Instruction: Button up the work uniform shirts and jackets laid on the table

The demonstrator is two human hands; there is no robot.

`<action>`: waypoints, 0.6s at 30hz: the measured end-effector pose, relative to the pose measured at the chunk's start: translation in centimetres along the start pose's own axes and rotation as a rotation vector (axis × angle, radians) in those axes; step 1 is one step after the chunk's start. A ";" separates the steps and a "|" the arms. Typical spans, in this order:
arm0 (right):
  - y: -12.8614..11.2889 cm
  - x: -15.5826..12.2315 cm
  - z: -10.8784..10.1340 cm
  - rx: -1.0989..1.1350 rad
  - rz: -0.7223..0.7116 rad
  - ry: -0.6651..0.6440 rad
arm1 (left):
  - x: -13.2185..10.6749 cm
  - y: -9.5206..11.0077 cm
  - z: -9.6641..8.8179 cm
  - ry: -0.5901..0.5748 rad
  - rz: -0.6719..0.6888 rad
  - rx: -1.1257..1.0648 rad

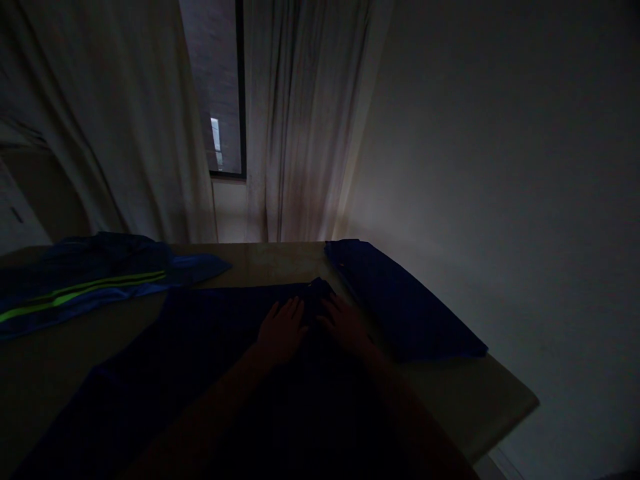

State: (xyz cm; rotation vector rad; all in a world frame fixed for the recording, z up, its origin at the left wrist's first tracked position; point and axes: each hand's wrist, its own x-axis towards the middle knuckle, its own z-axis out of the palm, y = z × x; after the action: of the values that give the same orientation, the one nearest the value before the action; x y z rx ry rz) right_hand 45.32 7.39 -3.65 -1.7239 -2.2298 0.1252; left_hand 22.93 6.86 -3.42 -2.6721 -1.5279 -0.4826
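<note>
A dark blue garment point(200, 333) lies spread on the table in front of me, its lower part lost in deep shadow. It looks like trousers or a shirt; the dimness hides which. My left hand point(283, 330) rests flat on its upper part, fingers stretched forward. Close by on the right, my right hand point(345, 325) lies on the same cloth near its upper right corner, with fingers apart. Neither hand grips anything that I can see. To the right of my right hand is a second dark blue garment point(400, 300), folded into a long flat shape.
On the left lies a crumpled blue garment point(110, 260) with yellow-green stripes. The table point(475, 400) has its right corner near the pale wall point(475, 167). Long curtains point(310, 120) hang behind it, on both sides of a narrow window point(215, 80). The room is dim.
</note>
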 end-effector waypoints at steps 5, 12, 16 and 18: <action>0.5 0.1 0.2 0.003 0.072 0.003 | -7.3 -9.7 -4.2 -0.010 -0.122 0.100; -0.5 -0.1 0.3 -0.006 0.117 0.013 | -22.3 -20.3 -4.4 -0.004 -0.293 0.235; -0.6 0.8 -0.2 0.065 0.156 0.066 | -21.3 -21.2 -5.4 0.015 -0.411 0.119; -0.3 1.9 -0.8 0.145 0.221 0.082 | -18.2 -21.6 -7.0 0.066 -0.553 0.028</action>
State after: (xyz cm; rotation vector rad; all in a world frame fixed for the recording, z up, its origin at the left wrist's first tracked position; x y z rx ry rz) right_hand 44.82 9.05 -2.43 -1.8549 -1.9177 0.2547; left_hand -5.71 1.58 -4.62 -2.1566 -2.2240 -0.5462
